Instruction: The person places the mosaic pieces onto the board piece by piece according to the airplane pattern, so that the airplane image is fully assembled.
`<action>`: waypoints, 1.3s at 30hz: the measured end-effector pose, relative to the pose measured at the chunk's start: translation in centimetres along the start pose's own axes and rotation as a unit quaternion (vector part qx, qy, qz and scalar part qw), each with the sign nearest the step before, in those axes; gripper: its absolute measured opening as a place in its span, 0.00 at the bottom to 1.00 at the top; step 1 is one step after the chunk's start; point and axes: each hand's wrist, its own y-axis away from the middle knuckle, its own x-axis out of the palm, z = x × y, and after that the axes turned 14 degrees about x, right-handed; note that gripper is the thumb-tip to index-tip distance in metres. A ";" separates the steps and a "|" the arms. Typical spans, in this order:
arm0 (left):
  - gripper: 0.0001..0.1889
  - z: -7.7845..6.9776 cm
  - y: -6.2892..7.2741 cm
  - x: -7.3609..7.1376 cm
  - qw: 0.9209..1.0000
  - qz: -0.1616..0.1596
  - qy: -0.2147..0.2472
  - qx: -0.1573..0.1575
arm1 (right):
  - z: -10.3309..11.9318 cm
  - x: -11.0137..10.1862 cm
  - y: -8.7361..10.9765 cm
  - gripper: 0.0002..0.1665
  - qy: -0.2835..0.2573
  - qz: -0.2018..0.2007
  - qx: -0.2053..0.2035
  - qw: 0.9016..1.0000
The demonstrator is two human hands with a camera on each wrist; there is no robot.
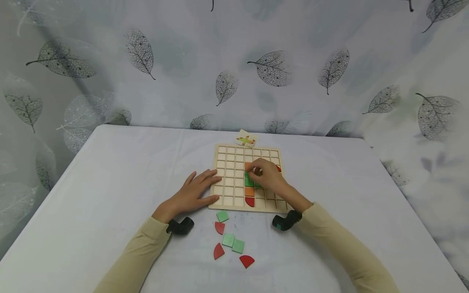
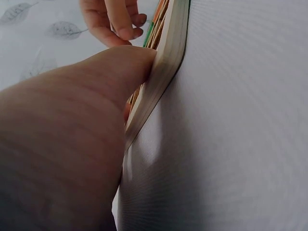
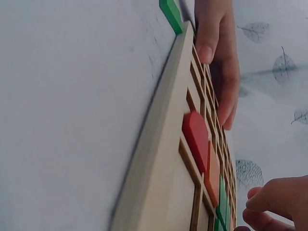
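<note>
On the table lies a square wooden grid board point(image 1: 229, 171), holding a column of orange, green and red pieces. My left hand point(image 1: 192, 191) rests over its left edge, fingers straight, with the thumb on the frame near the front corner. Above the board's middle is my right hand point(image 1: 267, 175), fingers bent and fingertips by the upper orange tile point(image 1: 248, 165). Whether it pinches a piece is hidden. Under and below it sit a green tile point(image 1: 249, 182), an orange tile point(image 1: 249, 191) and a red quarter-circle piece point(image 3: 195, 139). Another red piece point(image 1: 278, 168) shows past the right hand.
In front of the board lie loose green squares point(image 1: 228, 239) and red quarter-circle pieces point(image 1: 218, 251). A small pattern card point(image 1: 246, 138) lies at the board's back edge. White cloth point(image 1: 110, 183) covers the table, and a leaf-print curtain point(image 1: 176, 81) hangs behind.
</note>
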 end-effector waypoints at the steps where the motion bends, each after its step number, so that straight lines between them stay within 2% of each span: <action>1: 0.31 0.0 0.0 0.0 1.000 0.000 0.001 -0.001 | 0.1 0.1 0.1 0.06 -0.002 0.004 -0.004 1.000; 7: 0.31 -0.1 0.1 0.0 1.000 0.003 0.003 -0.005 | 1.0 0.5 0.9 0.07 -0.013 0.027 -0.026 0.999; 19: 0.30 0.0 0.2 0.0 1.000 -0.001 0.002 0.000 | 3.1 1.3 2.7 0.07 0.023 0.063 -0.050 0.996; 26: 0.30 0.1 0.1 0.0 1.000 -0.005 0.002 0.005 | 4.2 2.0 3.5 0.07 0.020 0.082 -0.076 0.994; 32: 0.30 0.2 0.1 0.1 1.000 -0.006 -0.003 0.008 | 4.9 2.8 4.1 0.09 0.010 0.122 -0.089 0.989; 36: 0.30 0.2 0.0 0.2 1.000 -0.005 -0.007 0.006 | 5.4 3.1 4.3 0.09 0.026 0.157 -0.105 0.982; 39: 0.30 0.2 0.1 0.1 1.000 -0.004 -0.007 0.005 | 5.5 3.4 4.4 0.08 0.033 0.180 -0.135 0.974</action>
